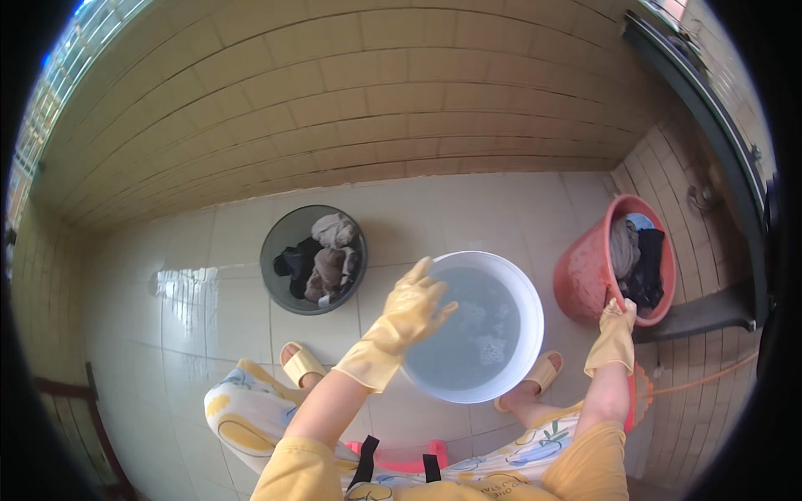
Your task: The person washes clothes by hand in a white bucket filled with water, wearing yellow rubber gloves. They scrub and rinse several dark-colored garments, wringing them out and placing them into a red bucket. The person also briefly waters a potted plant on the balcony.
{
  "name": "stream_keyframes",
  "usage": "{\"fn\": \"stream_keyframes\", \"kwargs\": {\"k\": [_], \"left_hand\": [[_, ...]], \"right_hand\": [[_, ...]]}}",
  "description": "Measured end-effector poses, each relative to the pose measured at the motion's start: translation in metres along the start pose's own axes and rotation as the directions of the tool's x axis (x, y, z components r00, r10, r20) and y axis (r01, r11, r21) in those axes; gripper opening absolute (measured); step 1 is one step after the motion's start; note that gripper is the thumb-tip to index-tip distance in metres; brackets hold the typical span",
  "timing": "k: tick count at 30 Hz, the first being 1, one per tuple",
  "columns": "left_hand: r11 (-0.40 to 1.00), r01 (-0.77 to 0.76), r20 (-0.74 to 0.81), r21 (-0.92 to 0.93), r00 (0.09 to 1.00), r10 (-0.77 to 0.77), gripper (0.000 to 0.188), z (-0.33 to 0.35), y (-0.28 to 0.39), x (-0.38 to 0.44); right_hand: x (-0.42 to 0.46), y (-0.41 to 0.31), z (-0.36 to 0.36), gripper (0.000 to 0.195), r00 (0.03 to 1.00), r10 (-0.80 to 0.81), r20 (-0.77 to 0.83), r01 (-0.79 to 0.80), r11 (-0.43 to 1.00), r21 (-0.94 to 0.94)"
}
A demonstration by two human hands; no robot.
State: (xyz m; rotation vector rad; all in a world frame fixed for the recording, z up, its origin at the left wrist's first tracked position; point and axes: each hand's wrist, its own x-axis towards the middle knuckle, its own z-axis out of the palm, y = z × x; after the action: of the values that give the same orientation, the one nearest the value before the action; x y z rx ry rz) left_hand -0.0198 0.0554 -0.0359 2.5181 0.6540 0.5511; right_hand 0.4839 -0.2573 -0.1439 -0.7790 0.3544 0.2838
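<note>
Both of my hands wear yellow rubber gloves. My left hand (418, 302) is above the left side of a white basin (534, 325), fingers apart and holding nothing. Cloudy water (467, 332) with patches of foam fills much of that basin. At the right, my right hand (617, 319) grips the near rim of a red plastic bucket (579, 272). The bucket tilts, its mouth turned towards me and the right. Inside it lie a grey cloth (624, 247), a black cloth (648, 269) and a bit of light blue cloth (640, 220).
A dark grey tub (269, 275) with black and greyish-brown clothes (326, 269) stands on the tiled floor (438, 200) at the left. A dark frame (714, 106) runs along the right wall. My slippered feet flank the white basin, and a pink stool (410, 460) is beneath me.
</note>
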Motion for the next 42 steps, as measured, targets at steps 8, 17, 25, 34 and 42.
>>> {"fn": "stream_keyframes", "kwargs": {"k": [8, 17, 25, 34, 42], "left_hand": [[0.697, 0.319, -0.27, -0.642, 0.757, -0.595, 0.04, -0.012, -0.03, -0.02], [0.352, 0.914, -0.592, -0.202, 0.172, -0.788, 0.063, 0.017, -0.274, -0.119], [0.329, 0.938, -0.342, -0.111, 0.275, -0.899, 0.047, 0.013, -0.326, -0.124], [0.291, 0.434, -0.213, -0.852, 0.221, -0.952, 0.003, -0.154, -0.309, -0.084], [0.312, 0.312, -0.191, -0.897, 0.363, -0.912, 0.01, -0.25, -0.196, -0.053]], "right_hand": [[-0.037, -0.005, 0.014, 0.07, 0.965, -0.001, -0.26, -0.05, 0.981, -0.189], [-0.123, 0.07, 0.052, 0.057, 0.984, 0.011, -0.179, -0.108, 0.831, -0.546], [-0.172, 0.07, 0.045, 0.034, 0.993, 0.116, -0.031, -0.093, 0.577, -0.811], [-0.275, 0.122, 0.104, 0.045, 0.918, 0.274, 0.285, 0.29, 0.025, -0.957], [-0.243, 0.135, 0.076, 0.048, 0.908, 0.117, 0.401, 0.408, -0.036, -0.912]]}}
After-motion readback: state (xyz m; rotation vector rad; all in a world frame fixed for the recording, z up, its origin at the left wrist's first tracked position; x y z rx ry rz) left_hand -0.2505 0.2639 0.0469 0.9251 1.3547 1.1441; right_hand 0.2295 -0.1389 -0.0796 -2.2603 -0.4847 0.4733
